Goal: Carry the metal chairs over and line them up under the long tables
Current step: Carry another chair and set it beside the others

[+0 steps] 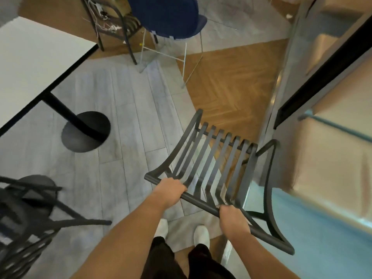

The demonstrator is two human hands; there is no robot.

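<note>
I hold a black metal chair (218, 162) with a slatted back, seen from above at the lower right. Its top rail runs from centre down to the right. My left hand (171, 190) grips the rail near its left end. My right hand (233, 218) grips the same rail further right. A white-topped table (34, 63) on a black pedestal with a round base (86, 130) stands at the left, apart from the chair. A second black metal chair (26, 222) lies blurred at the lower left.
A dark blue chair (167, 17) on thin white legs stands ahead, with another black metal chair (114, 27) beside it. A wall or glass partition with a black strip (322, 73) runs along the right. The floor is grey plank and herringbone wood (231, 87).
</note>
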